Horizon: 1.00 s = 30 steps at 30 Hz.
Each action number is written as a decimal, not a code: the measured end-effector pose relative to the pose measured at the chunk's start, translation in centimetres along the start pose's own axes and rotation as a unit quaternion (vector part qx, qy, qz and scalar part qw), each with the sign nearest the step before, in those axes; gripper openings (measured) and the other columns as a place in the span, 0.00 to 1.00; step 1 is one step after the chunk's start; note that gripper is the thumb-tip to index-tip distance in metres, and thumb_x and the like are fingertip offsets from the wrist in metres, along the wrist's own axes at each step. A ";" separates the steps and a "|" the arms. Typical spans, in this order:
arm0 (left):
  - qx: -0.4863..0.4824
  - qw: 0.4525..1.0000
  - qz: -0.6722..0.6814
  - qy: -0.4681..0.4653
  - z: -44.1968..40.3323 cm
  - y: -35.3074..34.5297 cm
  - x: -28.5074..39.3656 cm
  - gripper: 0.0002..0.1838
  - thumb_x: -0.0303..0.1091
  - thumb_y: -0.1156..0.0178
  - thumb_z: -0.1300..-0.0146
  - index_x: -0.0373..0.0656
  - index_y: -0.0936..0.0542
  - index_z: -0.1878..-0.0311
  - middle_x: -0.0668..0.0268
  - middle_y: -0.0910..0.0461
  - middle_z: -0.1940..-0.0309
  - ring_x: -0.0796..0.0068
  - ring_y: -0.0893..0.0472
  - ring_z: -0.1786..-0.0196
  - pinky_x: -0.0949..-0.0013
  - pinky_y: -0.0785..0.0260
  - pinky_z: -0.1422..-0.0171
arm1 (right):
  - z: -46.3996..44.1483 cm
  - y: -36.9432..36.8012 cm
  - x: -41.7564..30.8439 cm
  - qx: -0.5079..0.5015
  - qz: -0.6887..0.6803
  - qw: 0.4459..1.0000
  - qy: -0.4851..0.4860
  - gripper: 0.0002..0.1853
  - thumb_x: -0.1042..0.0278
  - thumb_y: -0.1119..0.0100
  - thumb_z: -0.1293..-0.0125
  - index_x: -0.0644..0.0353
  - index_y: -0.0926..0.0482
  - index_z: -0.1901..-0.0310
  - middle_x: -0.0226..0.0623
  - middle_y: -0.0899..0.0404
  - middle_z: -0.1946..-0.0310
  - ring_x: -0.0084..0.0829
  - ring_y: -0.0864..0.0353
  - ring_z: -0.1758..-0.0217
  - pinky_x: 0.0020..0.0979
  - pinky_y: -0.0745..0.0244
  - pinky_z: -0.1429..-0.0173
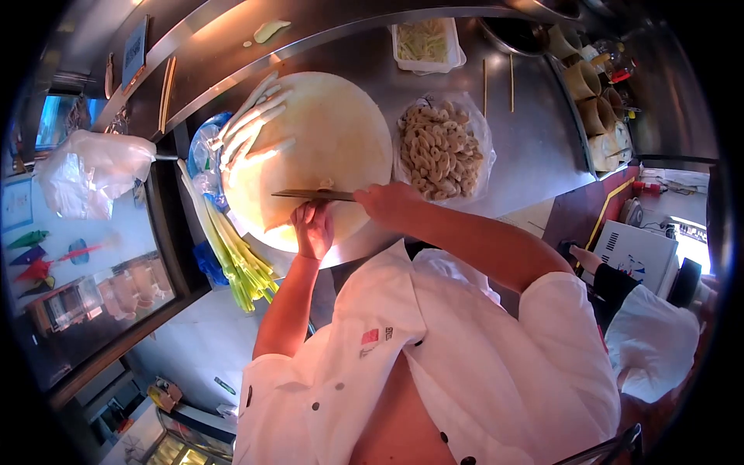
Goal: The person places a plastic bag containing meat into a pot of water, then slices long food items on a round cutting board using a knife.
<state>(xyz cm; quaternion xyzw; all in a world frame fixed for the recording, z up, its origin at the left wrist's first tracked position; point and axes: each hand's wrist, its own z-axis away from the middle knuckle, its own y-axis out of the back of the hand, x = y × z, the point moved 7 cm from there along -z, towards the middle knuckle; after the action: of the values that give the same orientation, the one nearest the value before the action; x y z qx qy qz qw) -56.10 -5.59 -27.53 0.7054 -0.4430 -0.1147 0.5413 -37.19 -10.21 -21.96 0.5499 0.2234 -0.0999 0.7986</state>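
Note:
My right hand [381, 203] is wrapped round the handle of a kitchen knife [298, 194], whose blade stands edge-down over the round cutting board [349, 116]. Close against the near side of the blade, my left hand [313, 226] has its fingers curled in; whatever lies under them is hidden. A small pale piece [326, 184] sits just beyond the blade. Several white leek stalks [252, 124] lie at the board's left edge. Long leeks with green tops [232, 252] lean beside the board on the left.
Right of the board is a plastic bag of sliced mushrooms [442, 147]. Behind it stands a white tub of pale shreds [422, 43]. Chopsticks [498, 81] lie on the steel counter [535, 132]. A plastic bag [97, 170] hangs at left. Another person's arm [612, 283] shows at right.

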 end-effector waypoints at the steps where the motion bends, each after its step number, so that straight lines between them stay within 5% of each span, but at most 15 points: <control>1: 0.003 1.000 0.000 -0.001 -0.1 0.0 0.0 0.16 0.28 0.33 0.38 0.46 0.16 0.46 0.62 0.19 0.45 0.53 0.22 0.41 0.48 0.33 0.36 | 0.6 0.8 0.0 -0.001 0.006 1.000 -0.003 0.12 0.67 0.42 0.30 0.56 0.24 0.47 0.41 0.15 0.61 0.47 0.09 0.61 0.47 0.13 0.62; 6: 0.079 0.997 0.007 0.002 1.0 0.0 -0.4 0.17 0.26 0.32 0.41 0.45 0.14 0.47 0.63 0.18 0.47 0.54 0.19 0.43 0.49 0.29 0.39 | 5.1 2.5 -0.2 -0.044 0.027 0.999 0.004 0.12 0.68 0.41 0.30 0.57 0.24 0.47 0.41 0.15 0.61 0.45 0.09 0.61 0.46 0.13 0.63; 19: 0.012 1.000 0.012 0.012 0.4 0.3 -0.1 0.14 0.25 0.35 0.36 0.45 0.16 0.47 0.60 0.18 0.47 0.50 0.21 0.43 0.48 0.32 0.38 | -1.1 -1.4 -0.4 -0.024 -0.001 1.000 0.002 0.13 0.66 0.46 0.27 0.56 0.24 0.44 0.43 0.15 0.59 0.49 0.09 0.59 0.46 0.13 0.59; 30: 0.051 0.998 0.043 0.017 1.7 -0.1 -0.9 0.17 0.22 0.35 0.37 0.44 0.17 0.44 0.58 0.19 0.45 0.49 0.21 0.42 0.48 0.31 0.38 | 4.7 2.1 -1.1 -0.098 0.001 0.995 -0.028 0.15 0.70 0.39 0.32 0.56 0.24 0.44 0.43 0.16 0.60 0.48 0.09 0.58 0.47 0.13 0.60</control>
<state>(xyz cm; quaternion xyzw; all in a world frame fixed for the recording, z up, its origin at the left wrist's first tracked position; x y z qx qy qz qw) -57.64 -6.01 -28.55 0.7141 -0.4691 -0.0569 0.5165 -36.18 -13.80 -18.28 0.4658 0.2093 -0.0922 0.8548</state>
